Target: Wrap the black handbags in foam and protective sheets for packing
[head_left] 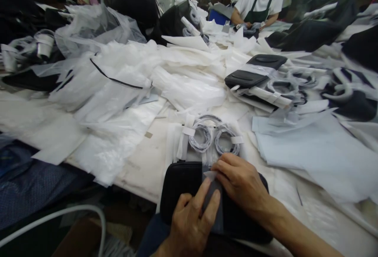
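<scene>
A black padded case (180, 186) lies flat in front of me at the table's edge, with a grey band (217, 213) running down its middle. My left hand (191, 219) rests on the case, its index and middle fingers stretched along the band. My right hand (242, 182) lies over the far side of the case, fingers closed at the band. A small whitish slip (210, 175) shows between both hands' fingertips, and the right fingers pinch its edge. Just beyond the case sit two wrapped grey coiled straps (200, 138) with white tags.
Crumpled clear plastic bags (118, 79) pile up at left and centre. Two black cases (254, 71) bound with film lie at right near white sheets (313, 150). A white hose (73, 208) curves at lower left. A person in an apron (260, 6) works across the table.
</scene>
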Action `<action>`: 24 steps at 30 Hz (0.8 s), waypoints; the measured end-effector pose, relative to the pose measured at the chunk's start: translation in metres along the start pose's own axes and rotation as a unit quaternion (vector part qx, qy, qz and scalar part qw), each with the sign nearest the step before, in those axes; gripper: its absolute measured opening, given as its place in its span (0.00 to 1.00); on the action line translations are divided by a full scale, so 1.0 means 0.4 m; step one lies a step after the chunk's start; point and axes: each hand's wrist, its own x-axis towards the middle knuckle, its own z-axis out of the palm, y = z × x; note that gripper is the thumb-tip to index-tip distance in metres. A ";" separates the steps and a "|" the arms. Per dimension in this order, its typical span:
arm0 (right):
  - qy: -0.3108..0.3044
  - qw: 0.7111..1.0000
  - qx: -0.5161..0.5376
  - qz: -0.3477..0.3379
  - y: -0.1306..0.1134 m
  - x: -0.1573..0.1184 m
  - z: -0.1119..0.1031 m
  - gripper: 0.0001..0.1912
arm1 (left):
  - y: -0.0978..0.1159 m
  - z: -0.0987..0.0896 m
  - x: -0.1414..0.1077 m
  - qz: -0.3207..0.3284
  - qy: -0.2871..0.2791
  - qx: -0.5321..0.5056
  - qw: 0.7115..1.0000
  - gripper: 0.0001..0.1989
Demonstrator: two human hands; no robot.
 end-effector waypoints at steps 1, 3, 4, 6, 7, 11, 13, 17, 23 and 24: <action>-0.007 1.000 0.001 0.017 0.000 0.002 0.001 0.08 | 0.000 -0.001 -0.002 -0.003 -0.001 0.001 1.000 0.17; -0.018 0.999 0.001 0.045 0.000 0.006 0.003 0.08 | 0.000 -0.003 -0.005 -0.011 -0.001 0.003 1.000 0.16; -0.021 0.998 0.001 0.054 0.000 0.007 0.004 0.08 | 0.001 -0.004 -0.004 -0.011 0.000 0.005 1.000 0.16; -0.025 0.997 -0.002 0.068 -0.002 0.011 0.006 0.07 | 0.004 -0.008 0.002 0.003 0.009 0.009 1.000 0.15; -0.021 0.997 -0.007 0.075 -0.002 0.014 0.008 0.07 | 0.005 -0.010 0.006 0.014 0.009 0.009 1.000 0.15; 0.007 0.995 -0.023 0.092 -0.006 0.023 0.014 0.08 | 0.007 -0.022 0.025 0.069 -0.056 0.028 0.996 0.21; 0.018 0.994 -0.016 0.104 -0.010 0.027 0.014 0.08 | 0.006 -0.028 0.030 0.087 -0.100 0.061 0.989 0.23; 0.037 0.988 0.008 0.153 -0.022 0.033 0.011 0.09 | 0.007 -0.024 0.028 0.089 -0.111 0.110 0.984 0.23; 0.101 0.981 0.002 0.164 -0.028 0.036 0.030 0.05 | 0.023 -0.008 0.020 0.067 -0.087 0.153 0.982 0.21; 0.121 0.980 0.010 0.156 -0.029 0.034 0.031 0.04 | 0.025 -0.007 0.018 0.067 -0.084 0.157 0.982 0.21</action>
